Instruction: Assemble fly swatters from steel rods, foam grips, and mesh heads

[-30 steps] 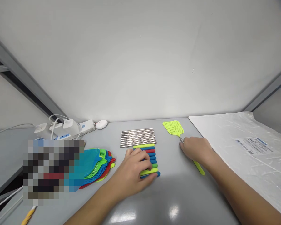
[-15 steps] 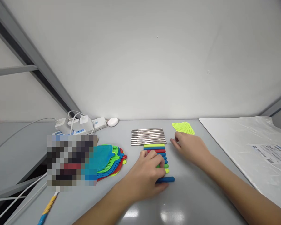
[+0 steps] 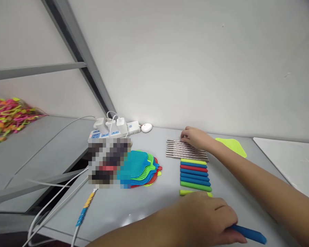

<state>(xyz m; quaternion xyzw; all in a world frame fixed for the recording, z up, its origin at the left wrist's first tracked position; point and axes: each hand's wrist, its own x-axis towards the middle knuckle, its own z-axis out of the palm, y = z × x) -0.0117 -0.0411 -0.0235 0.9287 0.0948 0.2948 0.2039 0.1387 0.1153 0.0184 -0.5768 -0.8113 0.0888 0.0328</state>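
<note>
My left hand (image 3: 208,216) is closed around a blue plastic handle (image 3: 249,234), whose tapered end sticks out to the right near the front of the table. Just beyond that hand lies a row of handles (image 3: 194,175) in yellow, blue, red and green, partly covered by it at the near end. My right hand (image 3: 194,138) is at the far edge of a row of thin metal rods (image 3: 177,150), its fingers pinched on the farthest rod; the fingertips are partly hidden. Perforated fly swatter heads (image 3: 137,164) lie stacked to the left. A single yellow swatter head (image 3: 233,146) lies behind my right forearm.
A white power strip (image 3: 113,133) with plugged-in chargers and a white oval object (image 3: 146,128) stand by the back wall. Cables (image 3: 56,192) run down the left. A white wrapped sheet (image 3: 285,157) lies at right, a colourful pile (image 3: 10,116) at far left.
My left hand has lifted the blue handle off the row and brought it nearer and to the right. My right hand has moved from beside the yellow swatter head to the rods. The view has turned left.
</note>
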